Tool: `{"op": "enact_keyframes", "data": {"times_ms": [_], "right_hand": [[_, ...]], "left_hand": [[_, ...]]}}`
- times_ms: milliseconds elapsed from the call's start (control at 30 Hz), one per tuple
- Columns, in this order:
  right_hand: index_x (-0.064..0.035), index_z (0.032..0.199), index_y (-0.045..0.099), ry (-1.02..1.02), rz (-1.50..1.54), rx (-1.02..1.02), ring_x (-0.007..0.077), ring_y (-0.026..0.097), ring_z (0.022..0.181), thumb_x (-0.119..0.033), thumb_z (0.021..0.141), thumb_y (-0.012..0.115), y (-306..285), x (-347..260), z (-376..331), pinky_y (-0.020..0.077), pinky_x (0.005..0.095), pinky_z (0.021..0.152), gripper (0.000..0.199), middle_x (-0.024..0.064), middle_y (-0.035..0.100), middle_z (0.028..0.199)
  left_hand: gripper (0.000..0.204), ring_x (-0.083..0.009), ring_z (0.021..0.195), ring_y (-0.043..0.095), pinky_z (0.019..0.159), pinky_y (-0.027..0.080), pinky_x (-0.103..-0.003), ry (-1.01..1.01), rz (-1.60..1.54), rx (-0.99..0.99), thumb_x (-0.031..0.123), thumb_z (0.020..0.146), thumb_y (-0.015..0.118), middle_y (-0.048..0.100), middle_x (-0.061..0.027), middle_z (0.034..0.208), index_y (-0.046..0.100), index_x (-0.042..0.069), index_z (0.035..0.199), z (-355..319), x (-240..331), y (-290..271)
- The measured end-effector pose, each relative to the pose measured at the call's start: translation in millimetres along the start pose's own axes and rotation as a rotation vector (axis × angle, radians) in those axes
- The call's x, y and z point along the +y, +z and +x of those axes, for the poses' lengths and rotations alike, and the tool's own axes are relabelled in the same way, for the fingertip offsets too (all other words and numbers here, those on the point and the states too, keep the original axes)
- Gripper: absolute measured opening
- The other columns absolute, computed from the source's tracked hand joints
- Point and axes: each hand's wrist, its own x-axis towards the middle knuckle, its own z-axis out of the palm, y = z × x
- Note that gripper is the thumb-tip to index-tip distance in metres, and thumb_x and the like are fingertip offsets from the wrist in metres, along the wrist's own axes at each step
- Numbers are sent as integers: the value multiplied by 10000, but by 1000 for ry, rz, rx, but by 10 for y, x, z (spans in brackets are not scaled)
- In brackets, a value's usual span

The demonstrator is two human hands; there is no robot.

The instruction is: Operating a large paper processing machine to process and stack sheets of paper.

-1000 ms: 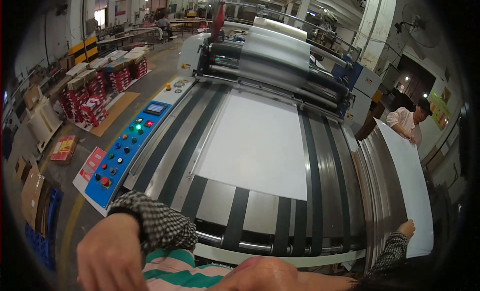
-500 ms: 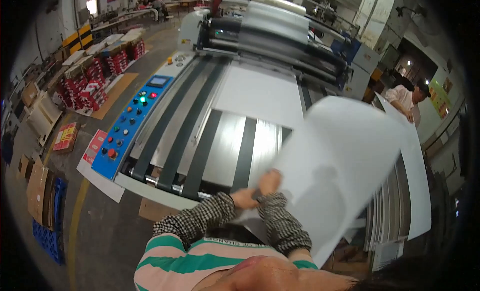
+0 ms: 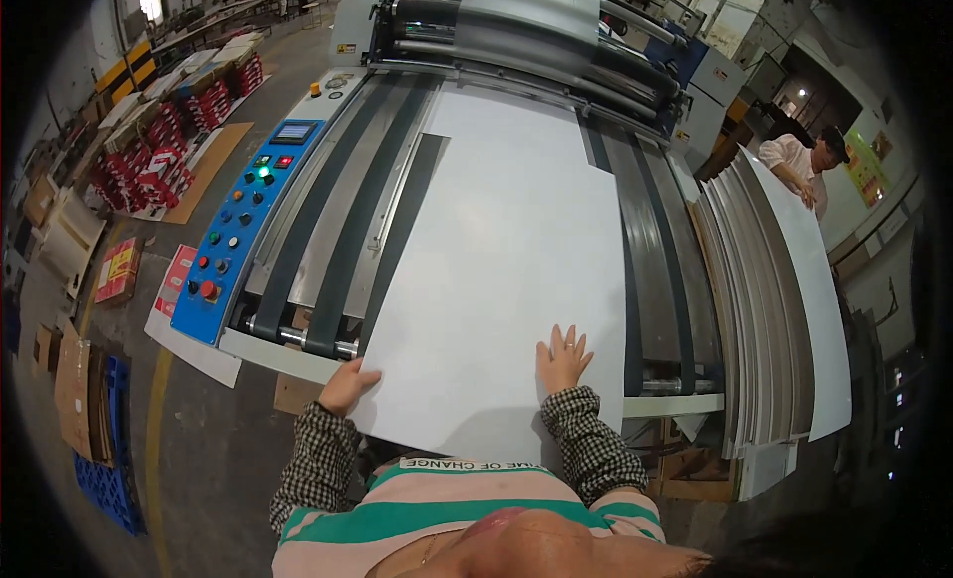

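Note:
A large white sheet (image 3: 496, 270) lies over the belts (image 3: 333, 280) of a feeding machine, its near end by my body. At its left edge, close to the near corner, my left hand (image 3: 347, 385) grips it with the thumb on top; the other fingers are partly hidden. My right hand (image 3: 564, 363) rests on the sheet's near right part, fingers spread, holding nothing. The far end of the sheet overlaps another white sheet (image 3: 506, 111) that reaches the rollers (image 3: 516, 62).
A blue control panel (image 3: 241, 230) with buttons flanks the belts on the left. To the right stands a stack of sheets (image 3: 759, 310) on edge, with a co-worker (image 3: 799, 166) behind it. Red-and-white stacks (image 3: 164, 156) and a blue pallet (image 3: 107, 479) are on the left.
The white sheet, raised and tilted at the right before, now lies flat across the belts. My hands, close together before, have moved apart: left to its left edge, right onto its surface.

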Motion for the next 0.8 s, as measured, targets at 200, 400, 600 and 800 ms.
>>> {"op": "enact_keyframes", "data": {"times_ms": [200, 400, 600, 800], "right_hand": [[-111, 1260, 332, -137, 24, -95, 363, 70, 1248, -389, 799, 438, 22, -83, 277, 20, 519, 983, 548, 175, 176, 1346], [-115, 1273, 308, -181, 2, -158, 358, 62, 1252, -416, 794, 435, 34, -253, 860, 28, 495, 993, 580, 168, 151, 1356], [-91, 1270, 302, -182, -61, -173, 356, 70, 1250, -399, 802, 428, 13, -494, 1513, 44, 478, 997, 575, 174, 156, 1353], [-46, 1141, 462, -474, 264, 178, 317, 261, 1193, -264, 791, 506, 16, -97, 2145, 236, 393, 969, 414, 188, 338, 1256]], "left_hand": [[320, -185, 865, 528, 788, 402, -284, -52, -23, 68, 85, 764, 514, 555, -112, 986, 492, -60, 1049, -4, 39, -83], [297, -198, 821, 546, 754, 416, -286, -55, 22, 117, 92, 757, 521, 577, -122, 927, 519, -66, 1008, 434, 392, -129], [242, -227, 735, 574, 654, 446, -315, 2, 186, 192, 97, 729, 529, 594, -157, 831, 552, -51, 918, 1013, 496, -352], [245, -291, 735, 579, 639, 452, -335, 609, 644, 635, 154, 734, 549, 582, -189, 789, 550, -31, 893, 1143, 915, 290]]}}
